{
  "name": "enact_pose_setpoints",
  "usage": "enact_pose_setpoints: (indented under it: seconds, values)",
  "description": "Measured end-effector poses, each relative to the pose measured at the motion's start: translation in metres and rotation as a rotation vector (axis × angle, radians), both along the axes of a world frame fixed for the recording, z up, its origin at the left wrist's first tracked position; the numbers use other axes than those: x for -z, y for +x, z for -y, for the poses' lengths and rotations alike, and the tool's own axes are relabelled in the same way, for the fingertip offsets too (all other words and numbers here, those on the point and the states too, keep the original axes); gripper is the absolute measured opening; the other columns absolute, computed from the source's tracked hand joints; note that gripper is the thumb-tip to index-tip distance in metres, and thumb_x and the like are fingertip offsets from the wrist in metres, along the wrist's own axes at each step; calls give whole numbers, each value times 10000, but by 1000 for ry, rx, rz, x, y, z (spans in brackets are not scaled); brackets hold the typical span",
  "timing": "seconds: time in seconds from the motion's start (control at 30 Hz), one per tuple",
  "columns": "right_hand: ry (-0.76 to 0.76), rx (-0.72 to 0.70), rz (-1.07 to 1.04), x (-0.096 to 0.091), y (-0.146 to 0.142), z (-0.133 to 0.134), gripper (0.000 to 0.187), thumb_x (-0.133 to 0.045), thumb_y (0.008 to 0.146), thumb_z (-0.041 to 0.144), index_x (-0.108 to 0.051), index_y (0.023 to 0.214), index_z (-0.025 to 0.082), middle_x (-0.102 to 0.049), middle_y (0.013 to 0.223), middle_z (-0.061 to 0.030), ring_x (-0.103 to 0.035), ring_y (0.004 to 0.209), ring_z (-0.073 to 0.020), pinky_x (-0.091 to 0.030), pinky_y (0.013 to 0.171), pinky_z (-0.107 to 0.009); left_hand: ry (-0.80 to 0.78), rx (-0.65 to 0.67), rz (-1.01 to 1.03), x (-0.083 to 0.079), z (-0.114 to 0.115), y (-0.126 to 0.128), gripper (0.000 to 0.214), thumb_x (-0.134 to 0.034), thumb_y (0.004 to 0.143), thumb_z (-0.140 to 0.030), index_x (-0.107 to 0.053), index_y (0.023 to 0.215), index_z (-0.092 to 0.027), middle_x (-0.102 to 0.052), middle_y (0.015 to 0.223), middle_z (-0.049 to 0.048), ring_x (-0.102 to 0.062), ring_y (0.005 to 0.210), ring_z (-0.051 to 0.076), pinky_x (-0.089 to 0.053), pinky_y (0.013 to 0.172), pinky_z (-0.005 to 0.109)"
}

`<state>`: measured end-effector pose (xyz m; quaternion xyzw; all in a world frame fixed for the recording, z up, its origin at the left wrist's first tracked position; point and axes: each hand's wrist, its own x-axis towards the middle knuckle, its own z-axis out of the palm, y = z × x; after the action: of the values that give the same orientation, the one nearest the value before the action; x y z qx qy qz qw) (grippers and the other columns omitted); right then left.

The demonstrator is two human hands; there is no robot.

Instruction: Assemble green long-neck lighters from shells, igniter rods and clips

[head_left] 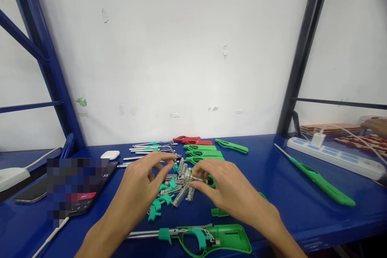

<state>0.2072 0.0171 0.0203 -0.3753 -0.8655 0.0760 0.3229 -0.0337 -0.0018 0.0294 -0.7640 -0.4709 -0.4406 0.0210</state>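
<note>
My right hand (222, 183) pinches a clear plastic lighter fuel tank (198, 178) between thumb and fingers, above a pile of similar clear tanks (180, 196). To its left, my left hand (148, 179) hovers with thumb and index finger apart, and I see nothing between them. Teal triggers (155, 205) lie beneath and beside the left hand. Close to me on the table is an opened green lighter half-shell (232, 238) with a metal tube (145, 234), a teal trigger (198, 238) and wires laid in it.
Metal tubes with wires (142, 150), green shells (202, 153) and red shells (193, 140) lie at the back. An assembled green lighter (317, 179) and a power strip (335, 159) are right. Phones (98, 189) and a white case (110, 155) sit left. Another person's hand (376, 125) shows far right.
</note>
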Motion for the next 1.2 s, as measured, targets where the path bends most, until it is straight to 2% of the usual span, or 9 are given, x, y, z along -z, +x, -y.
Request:
enact_pose_setpoints:
  seconds: [0.07, 0.17, 0.33, 0.53, 0.67, 0.8, 0.9, 1.03, 1.2]
  values:
    - [-12, 2, -10, -1, 0, 1, 130, -832, 1001, 277, -709, 986, 236, -760, 895, 31, -683, 819, -182, -442, 716, -300, -65, 10, 62, -1, 1, 2, 201, -636, 1036, -405, -797, 1104, -306, -806, 878, -46, -718, 632, 137, -539, 543, 239]
    - [-19, 8, 7, -2, 0, 0, 159, -846, 986, 256, -694, 951, 230, -759, 873, 33, -667, 789, -179, -425, 702, -297, -140, 24, 118, 1, 0, 1, 196, -658, 1002, -413, -807, 1090, -322, -820, 927, -38, -757, 726, 159, -536, 559, 245]
    - [-20, 9, 23, -1, 0, -1, 130, -851, 985, 268, -726, 964, 239, -792, 894, 33, -691, 795, -186, -423, 692, -299, -173, 29, 98, 4, -4, -2, 203, -644, 984, -434, -814, 1006, -325, -823, 995, -17, -764, 822, 193, -555, 612, 285]
    - [-5, 6, 35, -2, 0, -3, 118, -866, 974, 257, -752, 1004, 251, -822, 943, 38, -734, 851, -201, -443, 721, -304, -200, 47, 69, 2, -10, 1, 298, -560, 981, -433, -836, 1006, -322, -812, 1019, 18, -768, 945, 235, -597, 761, 354]
    - [-3, 9, 37, -2, 0, -2, 101, -856, 981, 258, -760, 1014, 256, -833, 957, 35, -747, 864, -214, -447, 725, -311, -218, 29, 101, -2, -6, 4, 286, -566, 972, -437, -817, 972, -301, -816, 974, 15, -764, 839, 222, -592, 711, 337]
    - [-3, 14, 34, -1, -1, 0, 72, -836, 995, 271, -774, 1033, 274, -836, 931, 35, -752, 849, -223, -439, 705, -312, -270, 26, 156, -3, 3, 6, 254, -611, 980, -465, -789, 929, -291, -797, 805, -9, -751, 676, 193, -488, 486, 250]
    - [0, 16, 23, -2, -2, 1, 76, -822, 1008, 294, -775, 1068, 282, -832, 889, 36, -751, 829, -224, -446, 705, -311, -346, 34, 266, -4, 6, 8, 275, -663, 957, -529, -774, 933, -279, -808, 823, -1, -733, 604, 179, -398, 381, 223]
    - [8, -21, -40, -2, -3, 2, 97, -814, 1014, 279, -738, 1072, 264, -840, 970, 32, -758, 879, -204, -471, 742, -302, -482, 99, 386, -7, 5, 14, 343, -711, 887, -586, -758, 896, -246, -752, 697, -7, -540, 442, 119, -375, 387, 216]
    - [10, -46, -78, 1, -4, 2, 125, -825, 993, 219, -712, 1025, 262, -827, 981, 32, -759, 914, -200, -493, 776, -311, -556, 116, 372, -9, 7, 18, 386, -685, 889, -604, -751, 892, -224, -628, 584, -42, -444, 444, 98, -315, 430, 210]
